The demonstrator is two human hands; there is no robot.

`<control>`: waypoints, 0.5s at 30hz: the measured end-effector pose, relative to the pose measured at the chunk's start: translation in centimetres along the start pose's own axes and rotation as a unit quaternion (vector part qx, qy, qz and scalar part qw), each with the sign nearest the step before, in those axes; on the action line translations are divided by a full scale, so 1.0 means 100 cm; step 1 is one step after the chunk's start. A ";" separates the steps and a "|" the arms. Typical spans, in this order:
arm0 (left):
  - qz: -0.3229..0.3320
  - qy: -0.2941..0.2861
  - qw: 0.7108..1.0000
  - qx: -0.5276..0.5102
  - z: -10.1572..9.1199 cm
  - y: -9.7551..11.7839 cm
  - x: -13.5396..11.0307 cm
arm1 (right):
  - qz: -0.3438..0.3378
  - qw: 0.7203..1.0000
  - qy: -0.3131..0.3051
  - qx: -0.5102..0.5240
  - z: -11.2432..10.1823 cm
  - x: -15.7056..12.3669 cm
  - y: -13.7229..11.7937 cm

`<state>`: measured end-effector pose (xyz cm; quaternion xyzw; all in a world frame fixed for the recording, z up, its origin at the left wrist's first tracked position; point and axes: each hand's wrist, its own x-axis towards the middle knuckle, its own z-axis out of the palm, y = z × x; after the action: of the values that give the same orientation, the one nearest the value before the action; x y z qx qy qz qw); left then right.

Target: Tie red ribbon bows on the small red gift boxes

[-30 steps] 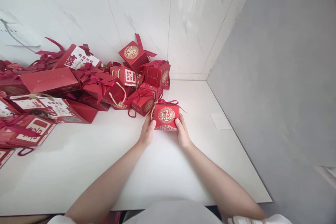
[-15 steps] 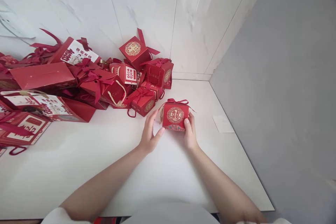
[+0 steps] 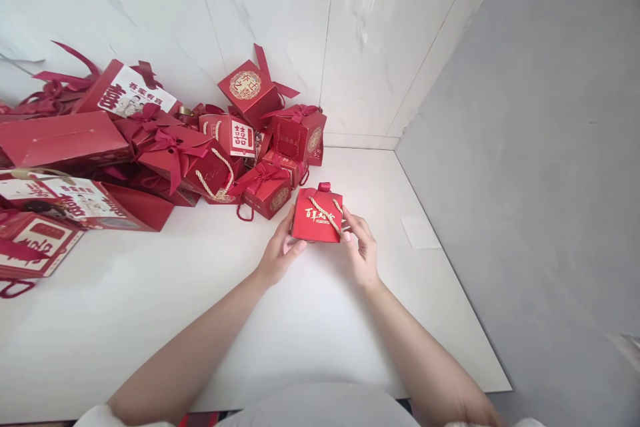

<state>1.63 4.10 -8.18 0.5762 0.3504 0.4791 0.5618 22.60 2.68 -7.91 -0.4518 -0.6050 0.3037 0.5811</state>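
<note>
A small red gift box (image 3: 311, 227) with gold lettering and a twisted cream cord handle faces me, raised slightly over the white table. A dark red ribbon bow shows at its top edge. My left hand (image 3: 278, 252) grips its left side, fingers going behind the box and thumb near the lower corner. At the right edge, my right hand (image 3: 362, 252) has its thumb and fingertips on the box beside the cord. Just left of it on the table sits another red box (image 3: 267, 195) with a ribbon bow.
Many red gift boxes (image 3: 65, 137) with ribbons and cord handles are heaped along the marble-patterned wall (image 3: 270, 7). A white card (image 3: 420, 232) lies near the right edge of the white table (image 3: 210, 307). Grey floor (image 3: 550, 180) lies beyond that edge.
The gift box has been turned: its round gold emblem faced me before, now the side with lettering and cord does. My left hand has closed in on the box. The view has shifted slightly.
</note>
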 end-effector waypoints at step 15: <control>-0.005 0.037 0.998 -0.047 -0.004 -0.003 0.009 | -0.081 0.990 -0.075 0.092 -0.008 -0.004 -0.068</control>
<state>1.55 5.07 -8.36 0.5292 0.3508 0.5128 0.5778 22.07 -0.52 -1.91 -0.3215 -0.6510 0.3431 0.5958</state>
